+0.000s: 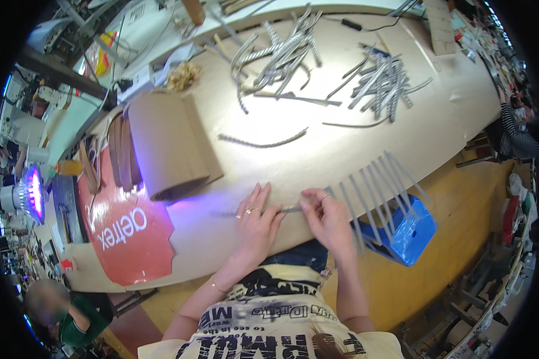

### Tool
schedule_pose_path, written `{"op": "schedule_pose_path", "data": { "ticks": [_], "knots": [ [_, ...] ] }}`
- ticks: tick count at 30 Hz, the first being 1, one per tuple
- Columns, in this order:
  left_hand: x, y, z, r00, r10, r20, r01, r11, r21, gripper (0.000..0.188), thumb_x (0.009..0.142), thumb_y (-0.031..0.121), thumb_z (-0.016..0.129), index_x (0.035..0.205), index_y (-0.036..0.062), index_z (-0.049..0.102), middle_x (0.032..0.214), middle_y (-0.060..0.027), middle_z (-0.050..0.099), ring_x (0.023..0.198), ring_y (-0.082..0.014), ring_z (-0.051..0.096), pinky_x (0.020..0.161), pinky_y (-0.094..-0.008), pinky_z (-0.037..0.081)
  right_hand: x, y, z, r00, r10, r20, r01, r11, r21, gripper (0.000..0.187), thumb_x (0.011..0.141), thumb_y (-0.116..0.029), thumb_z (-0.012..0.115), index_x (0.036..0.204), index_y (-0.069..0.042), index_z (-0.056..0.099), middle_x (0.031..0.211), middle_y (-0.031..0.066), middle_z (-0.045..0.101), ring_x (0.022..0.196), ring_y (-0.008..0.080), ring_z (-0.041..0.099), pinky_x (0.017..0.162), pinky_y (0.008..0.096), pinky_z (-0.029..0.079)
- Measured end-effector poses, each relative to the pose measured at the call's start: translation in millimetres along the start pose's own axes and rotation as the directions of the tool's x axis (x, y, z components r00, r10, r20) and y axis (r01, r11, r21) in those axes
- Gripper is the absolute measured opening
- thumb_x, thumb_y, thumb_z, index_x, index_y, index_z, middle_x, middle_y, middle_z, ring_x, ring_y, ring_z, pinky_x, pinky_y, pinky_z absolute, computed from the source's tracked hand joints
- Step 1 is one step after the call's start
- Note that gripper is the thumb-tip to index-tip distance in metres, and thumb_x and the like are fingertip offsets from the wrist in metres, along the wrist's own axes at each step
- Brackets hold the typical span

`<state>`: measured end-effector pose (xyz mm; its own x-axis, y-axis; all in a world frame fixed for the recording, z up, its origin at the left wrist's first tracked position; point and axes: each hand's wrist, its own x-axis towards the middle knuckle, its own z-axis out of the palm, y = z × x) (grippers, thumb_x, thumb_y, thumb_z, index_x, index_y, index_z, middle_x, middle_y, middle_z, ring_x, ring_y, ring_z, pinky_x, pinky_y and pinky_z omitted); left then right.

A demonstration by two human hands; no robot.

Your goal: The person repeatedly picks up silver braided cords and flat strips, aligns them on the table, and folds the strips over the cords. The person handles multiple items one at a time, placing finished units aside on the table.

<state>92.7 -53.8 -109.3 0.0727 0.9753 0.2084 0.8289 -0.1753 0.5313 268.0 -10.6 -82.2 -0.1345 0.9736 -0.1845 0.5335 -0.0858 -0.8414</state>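
Grey strip (pixel 291 209) lies along the near edge of the table (pixel 353 140), running between both hands; left end blurred. Right hand (pixel 328 218): thumb and forefinger pinching the strip. Left hand (pixel 256 222): fingers laid over it; cannot tell, given the blur, whether they grip. Beyond: one curved braided strip (pixel 263 145), apart from two strip heaps (pixel 380 90). Blue bin (pixel 416 232) at right, below the table edge.
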Motion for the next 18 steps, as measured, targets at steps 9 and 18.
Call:
{"op": "schedule_pose_path", "data": {
  "ticks": [9,18],
  "knots": [
    [50.6,-16.0,-136.2,0.789,0.539,-0.296,-0.334,0.78,0.53,0.035,0.069,0.003,0.08,0.1,0.0176,0.073,0.088,0.001,0.05,0.08,-0.0174,0.056,0.075,-0.0353,0.039,3.6,13.0,-5.7,0.997,0.022,0.078,-0.038,0.977,0.209,0.023,0.092,-0.016,0.065,0.108,0.001,0.066,0.07,0.009,0.063,0.06,0.012,0.057,0.06,0.0255,0.047],
    [75.9,-91.6,-210.7,0.609,0.741,-0.283,-0.186,0.48,0.857,0.025,0.076,0.013,0.072,0.101,0.0163,0.074,0.083,0.0073,0.056,0.064,-0.0068,0.053,0.058,-0.0241,0.037,26.6,25.8,-11.3,0.967,0.063,0.247,-0.152,0.92,0.361,0.019,0.097,-0.015,0.061,0.106,0.002,0.06,0.07,0.0033,0.061,0.054,0.0069,0.054,0.048,0.0215,0.044]
  ]
}}
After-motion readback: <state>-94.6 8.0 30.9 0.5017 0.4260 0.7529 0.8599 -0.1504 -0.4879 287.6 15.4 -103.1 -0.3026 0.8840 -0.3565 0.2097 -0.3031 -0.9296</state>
